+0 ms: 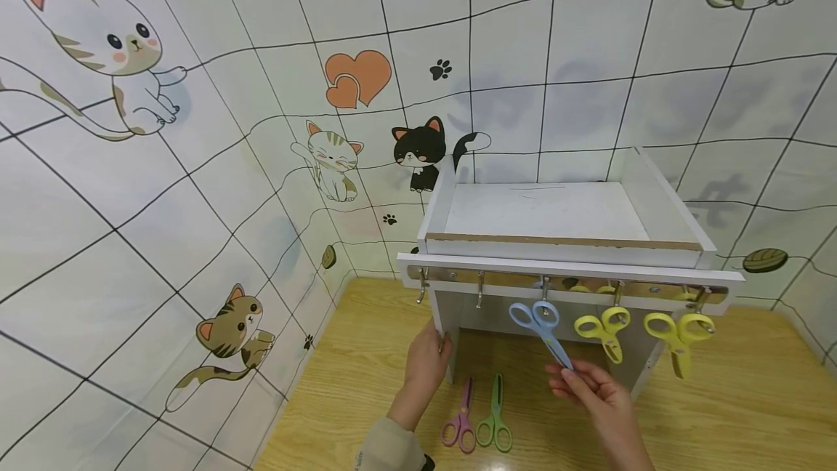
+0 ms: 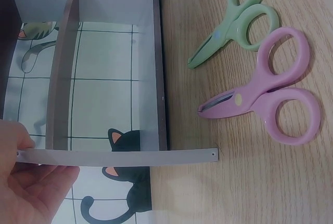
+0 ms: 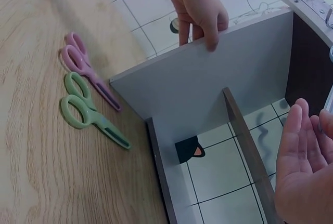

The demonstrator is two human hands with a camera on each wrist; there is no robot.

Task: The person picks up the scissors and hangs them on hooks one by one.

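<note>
Pale blue scissors (image 1: 554,344) hang by a finger loop from the middle hook of a white rack (image 1: 562,247). Thumb and fingers of my right hand (image 1: 598,391) pinch their blade end from below; the right wrist view shows that hand (image 3: 304,167) at its right edge. My left hand (image 1: 425,365) grips the front edge of the rack's left side panel (image 3: 223,63), with the thumb on one face and fingers on the other. Two yellow scissors, one pair (image 1: 611,347) nearer and another (image 1: 680,358) farther right, hang from the hooks right of the blue ones.
Pink scissors (image 1: 465,413) and green scissors (image 1: 497,405) lie side by side on the wooden table (image 1: 353,355), in front of the rack. Two bare hooks, one (image 1: 422,286) at the end and one (image 1: 480,289) beside it, are on the left. Cat-print wall covering (image 1: 196,238) stands behind and left.
</note>
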